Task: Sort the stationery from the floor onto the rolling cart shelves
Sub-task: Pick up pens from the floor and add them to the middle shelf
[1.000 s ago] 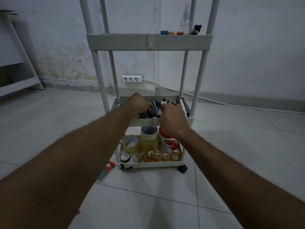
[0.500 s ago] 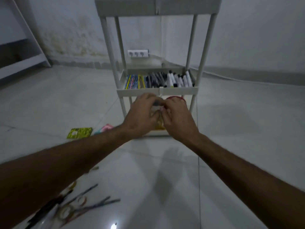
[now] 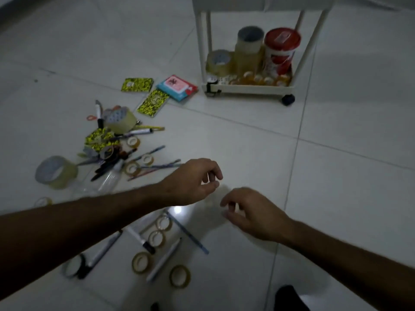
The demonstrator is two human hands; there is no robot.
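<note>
My left hand (image 3: 197, 181) and my right hand (image 3: 249, 212) hover over the tiled floor, both with loosely curled fingers and nothing in them. To their left lies a pile of stationery (image 3: 116, 149): pens, markers, small tape rolls, yellow-black notepads (image 3: 137, 84) and a big clear tape roll (image 3: 56, 172). Below my left forearm lie more small tape rolls (image 3: 157, 239) and markers (image 3: 140, 240). The white rolling cart (image 3: 247, 88) stands at the upper right; its bottom shelf holds tape rolls and a red-lidded tub (image 3: 280, 52).
A pink-and-blue packet (image 3: 177, 87) lies just left of the cart's front corner. A black caster (image 3: 288, 99) sticks out under the cart's right front. Bare tiles stretch to the right of my hands. A dark shape (image 3: 289, 298) shows at the bottom edge.
Both hands have drawn back from the cart's middle shelf and come down over the floor. My view has tilted down, so the floor pile now shows and only the cart's bottom shelf remains.
</note>
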